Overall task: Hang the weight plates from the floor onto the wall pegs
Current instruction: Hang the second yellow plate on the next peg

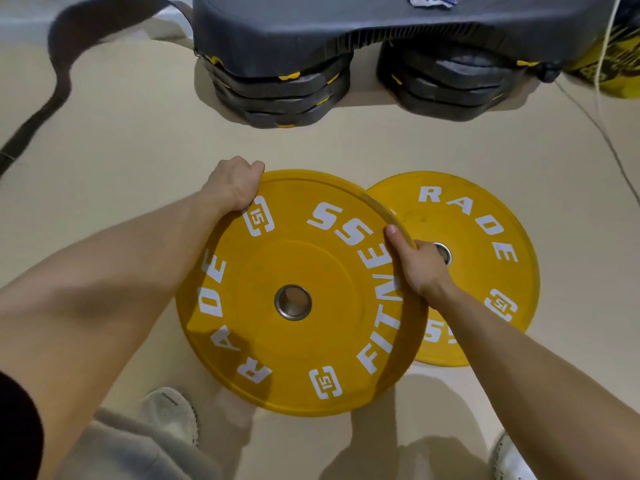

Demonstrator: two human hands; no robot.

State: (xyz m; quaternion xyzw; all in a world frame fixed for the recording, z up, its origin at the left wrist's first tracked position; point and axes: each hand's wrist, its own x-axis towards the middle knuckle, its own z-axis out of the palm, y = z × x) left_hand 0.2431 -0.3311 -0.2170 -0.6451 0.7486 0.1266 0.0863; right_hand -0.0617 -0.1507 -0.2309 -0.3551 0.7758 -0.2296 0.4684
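Left hand [235, 184]: curled over the far-left rim of the near yellow plate [294, 258]. That plate: overlaps the second yellow plate [485, 244] lying flat on the beige floor [121, 161]. Right hand [417, 263]: grips the near plate's right rim, thumb on top. Hands apart.

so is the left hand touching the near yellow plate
Touching. The head view shows the left hand gripping the near yellow plate at its upper-left rim, fingers curled over the edge.
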